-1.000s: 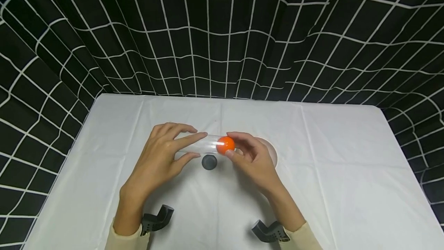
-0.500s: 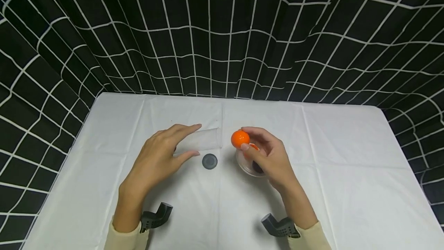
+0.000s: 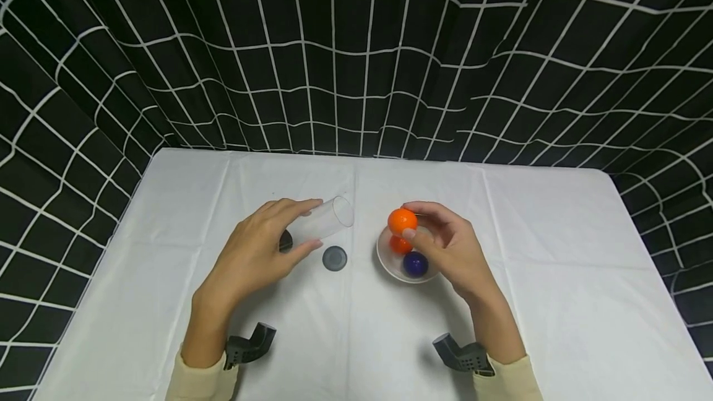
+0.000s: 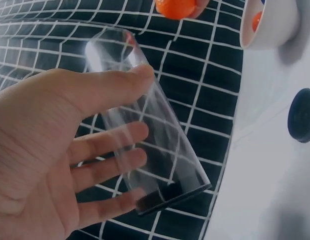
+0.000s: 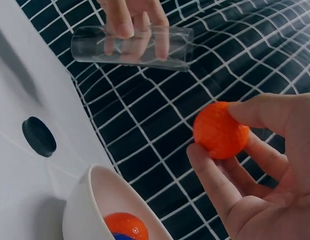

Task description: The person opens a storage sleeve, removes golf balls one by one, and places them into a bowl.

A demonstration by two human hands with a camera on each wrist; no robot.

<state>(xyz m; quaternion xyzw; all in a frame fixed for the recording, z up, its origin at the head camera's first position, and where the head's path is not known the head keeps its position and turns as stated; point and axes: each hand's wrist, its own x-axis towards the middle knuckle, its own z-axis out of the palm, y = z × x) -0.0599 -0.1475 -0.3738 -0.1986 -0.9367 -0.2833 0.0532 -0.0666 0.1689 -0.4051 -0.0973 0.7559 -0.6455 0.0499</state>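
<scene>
My left hand (image 3: 257,241) grips a clear plastic tube (image 3: 322,220), thumb on one side and fingers on the other. In the left wrist view the tube (image 4: 159,130) looks empty, with a black cap (image 4: 169,197) on its lower end. My right hand (image 3: 453,246) pinches an orange ball (image 3: 402,221) between thumb and fingertips, above a white bowl (image 3: 390,272). Inside the bowl lie another orange ball (image 3: 398,245) and a dark blue ball (image 3: 415,263). A loose dark grey cap (image 3: 335,258) rests on the table between the hands.
A white cloth covers the table (image 3: 568,277). Behind and beside it hangs a black curtain with a white grid (image 3: 345,67). Each wrist wears a dark camera mount, such as the left mount (image 3: 250,345).
My right hand has moved the orange ball rightward, from the tube's open end to above the bowl. The tube's open end has tilted upward in my left hand.
</scene>
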